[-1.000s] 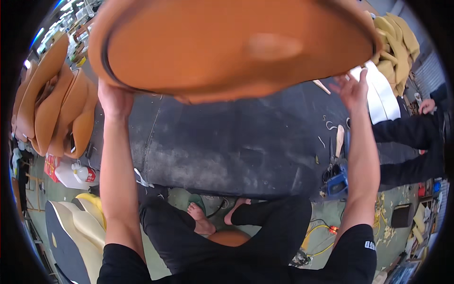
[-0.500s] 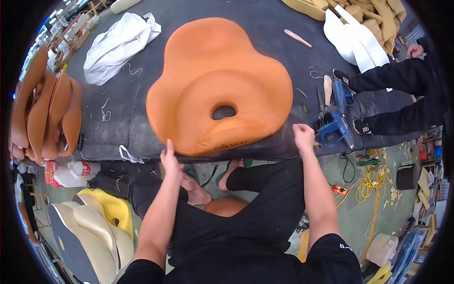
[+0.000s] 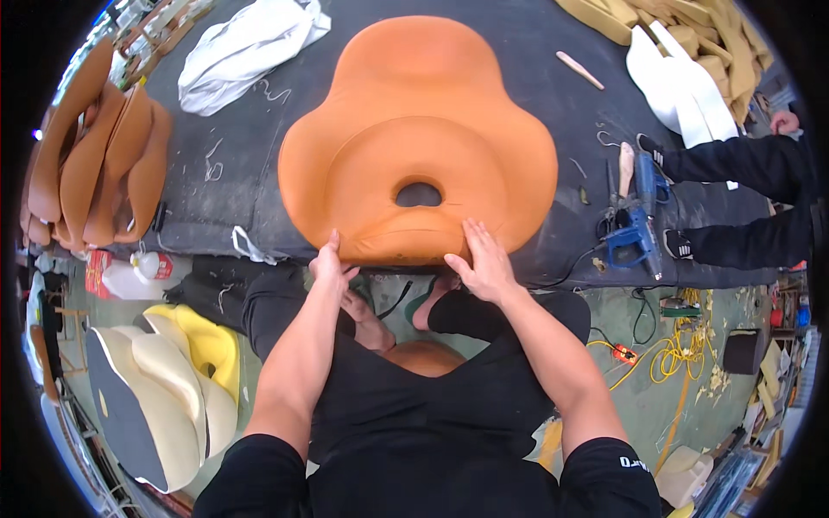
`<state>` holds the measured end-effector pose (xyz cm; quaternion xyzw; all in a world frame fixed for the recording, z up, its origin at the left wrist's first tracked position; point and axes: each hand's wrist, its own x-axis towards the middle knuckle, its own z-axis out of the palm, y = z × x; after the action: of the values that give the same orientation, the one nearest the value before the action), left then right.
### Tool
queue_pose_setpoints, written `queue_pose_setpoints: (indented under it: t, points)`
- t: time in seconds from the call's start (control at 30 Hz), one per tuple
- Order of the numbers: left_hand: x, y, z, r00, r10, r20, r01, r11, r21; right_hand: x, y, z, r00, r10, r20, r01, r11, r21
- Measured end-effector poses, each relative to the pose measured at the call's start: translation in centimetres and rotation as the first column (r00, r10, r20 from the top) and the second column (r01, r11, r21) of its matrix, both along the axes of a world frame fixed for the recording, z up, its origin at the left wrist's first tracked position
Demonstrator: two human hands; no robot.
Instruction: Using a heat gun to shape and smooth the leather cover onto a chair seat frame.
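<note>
An orange seat cushion with a curved raised back part and an oval hole lies on the dark-topped table, its near rim at the table's front edge. Beside the cushion's near left corner is my left hand, fingers stretched out and the thumb apart. My right hand lies with spread fingers on the near rim, right of the middle. Neither hand is closed around anything.
Blue glue guns and a wooden-handled tool lie at the right, near another person's legs. White cloth is at the far left. Brown cushion pieces stand at the left edge; foam parts sit on the floor.
My right hand has come leftward from beside the cushion onto its near rim. My left hand stays by the near left corner. The whole view has shifted somewhat.
</note>
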<state>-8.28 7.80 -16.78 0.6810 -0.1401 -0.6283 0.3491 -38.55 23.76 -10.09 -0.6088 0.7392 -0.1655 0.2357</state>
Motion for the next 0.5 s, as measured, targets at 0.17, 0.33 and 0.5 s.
queue_pose_setpoints:
  t: [0.17, 0.33, 0.5]
  points:
    - [-3.5, 1.0, 2.6, 0.984, -0.102, 0.148, 0.105, 0.994, -0.011, -2.4, -0.5, 0.2, 0.94, 0.216, -0.263, -0.224, 0.975, -0.003]
    - [-2.6, 0.1, 0.7, 0.995, -0.061, 0.084, 0.064, 0.997, -0.036, -3.1, -1.0, -1.7, 0.939, 0.212, -0.272, -0.246, 0.964, -0.098]
    - [-1.7, -0.1, 1.6, 0.986, -0.162, 0.048, 0.161, 0.987, 0.025, -4.1, 0.6, -2.4, 0.926, 0.176, -0.336, -0.223, 0.969, -0.11]
